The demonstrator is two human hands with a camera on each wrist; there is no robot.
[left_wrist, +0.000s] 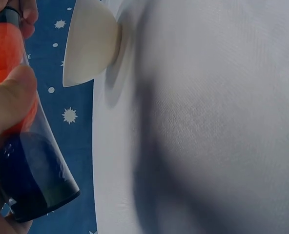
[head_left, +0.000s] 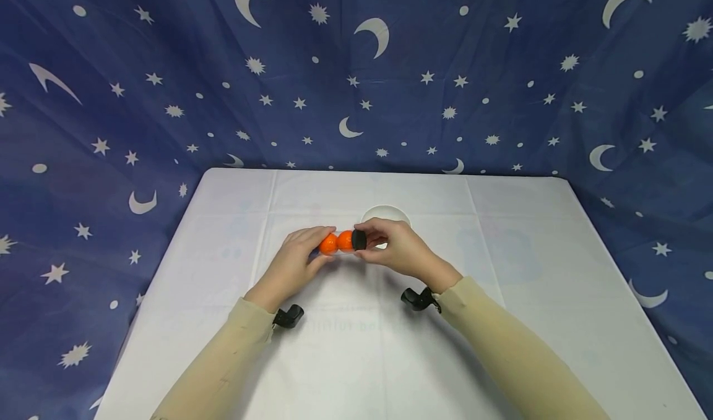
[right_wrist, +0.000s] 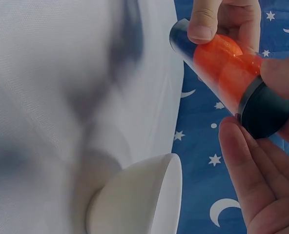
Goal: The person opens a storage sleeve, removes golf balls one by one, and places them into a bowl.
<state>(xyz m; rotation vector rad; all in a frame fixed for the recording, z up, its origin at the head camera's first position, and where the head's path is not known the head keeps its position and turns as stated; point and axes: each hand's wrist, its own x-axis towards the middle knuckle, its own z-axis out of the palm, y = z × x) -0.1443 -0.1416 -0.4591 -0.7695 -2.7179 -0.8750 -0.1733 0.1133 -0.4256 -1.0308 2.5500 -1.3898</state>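
A clear plastic tube [left_wrist: 54,163] holds two orange balls [right_wrist: 215,58] and a dark blue ball [left_wrist: 22,163]. My left hand [head_left: 295,259] grips its left part, thumb on the near side and fingers on the far side, covering the blue ball in the head view. At the other end sits a black cap [head_left: 359,239], pinched between the thumb and fingers of my right hand [head_left: 403,250]. The tube lies level between both hands, raised above the table. Just behind my right hand stands a white bowl [head_left: 385,212], partly hidden by that hand.
A white cloth with fold creases covers the table [head_left: 345,370]. Behind and beside it hangs a blue curtain [head_left: 301,42] with moons and stars. Black wrist-camera mounts [head_left: 289,316] sit at both beige sleeves [head_left: 223,358].
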